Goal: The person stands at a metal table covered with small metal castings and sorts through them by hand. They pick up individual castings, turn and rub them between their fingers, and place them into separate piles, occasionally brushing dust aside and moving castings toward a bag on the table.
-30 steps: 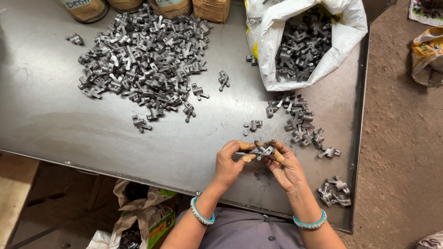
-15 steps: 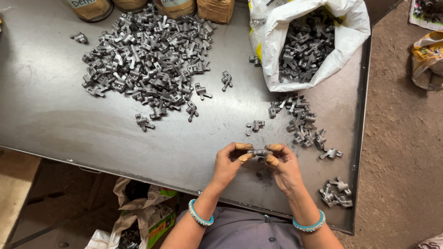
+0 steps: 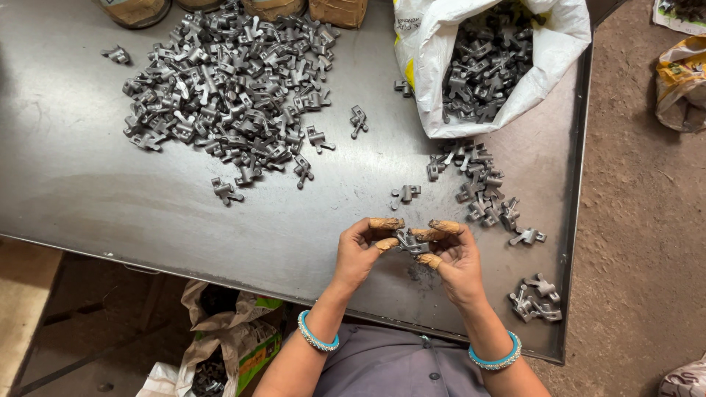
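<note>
Over the near edge of the grey metal table (image 3: 132, 206), my left hand (image 3: 360, 250) and my right hand (image 3: 450, 259) meet, both pinching one small grey metal part (image 3: 407, 241) between taped fingertips. Each wrist wears a blue bangle. A big heap of the same metal parts (image 3: 228, 95) lies at the far left of the table. A white sack (image 3: 544, 44) full of such parts stands open at the far right, with a loose scatter of parts (image 3: 478, 184) spilling below it.
A small cluster of parts (image 3: 537, 298) lies near the table's right front corner. Brown containers (image 3: 338, 11) line the far edge. Bags (image 3: 235, 345) sit under the table at the left; a yellow bag (image 3: 680, 81) lies on the dirt floor at right.
Both hands stay together on the small part, turning it slightly. The view has shifted a little; nothing on the table has moved.
</note>
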